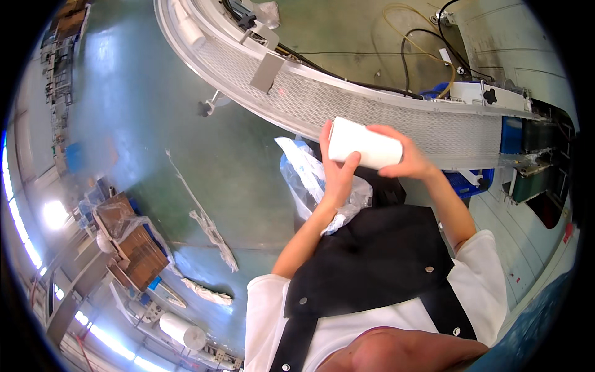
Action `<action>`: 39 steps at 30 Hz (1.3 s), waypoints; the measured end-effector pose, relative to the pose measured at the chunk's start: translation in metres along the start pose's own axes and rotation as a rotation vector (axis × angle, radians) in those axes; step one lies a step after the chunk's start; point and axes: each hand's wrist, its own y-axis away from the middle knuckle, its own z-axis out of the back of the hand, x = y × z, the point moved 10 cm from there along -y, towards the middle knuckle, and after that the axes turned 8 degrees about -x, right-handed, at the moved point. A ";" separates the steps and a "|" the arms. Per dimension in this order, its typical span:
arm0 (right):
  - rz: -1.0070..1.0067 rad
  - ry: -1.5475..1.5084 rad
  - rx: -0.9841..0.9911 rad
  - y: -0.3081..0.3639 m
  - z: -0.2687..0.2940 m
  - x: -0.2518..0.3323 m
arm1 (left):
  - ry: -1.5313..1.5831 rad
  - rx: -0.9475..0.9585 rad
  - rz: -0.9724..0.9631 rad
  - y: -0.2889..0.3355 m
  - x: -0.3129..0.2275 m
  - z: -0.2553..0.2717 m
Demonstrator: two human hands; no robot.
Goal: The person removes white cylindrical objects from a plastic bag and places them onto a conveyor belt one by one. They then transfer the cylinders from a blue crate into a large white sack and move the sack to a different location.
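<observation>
A plain white roll [365, 144] lies sideways between my two hands, just in front of the conveyor's near edge. Its left end is gripped by my left hand [336, 170], with the thumb across the lower side. My right hand [411, 159] closes round the other end, fingers above and thumb below. Whether the roll is paper or has a core, I cannot tell. Under my left forearm, clear plastic bags [302, 180] with white and blue parts rest by my lap. Beyond the hands runs a curved conveyor [372, 102] with a pale mesh-like belt.
Another white roll or stack [189, 28] sits on the conveyor's far left. A metal plate [267, 72] spans part of the belt. Blue crates [462, 183] stand beneath the right end. Cables and a hose [406, 53] lie beyond. Cardboard [133, 239] is stacked at lower left.
</observation>
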 end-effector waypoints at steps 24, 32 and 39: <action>-0.479 0.212 -0.084 0.011 0.082 -0.107 | -0.247 -0.234 -0.104 -0.009 0.014 0.073; 0.127 0.992 -0.236 -0.071 0.000 -0.029 | -0.801 -0.046 -0.595 -0.009 -0.064 0.095; -0.102 0.348 0.262 -0.086 -0.185 0.023 | -0.861 -0.190 -0.639 -0.032 -0.093 0.198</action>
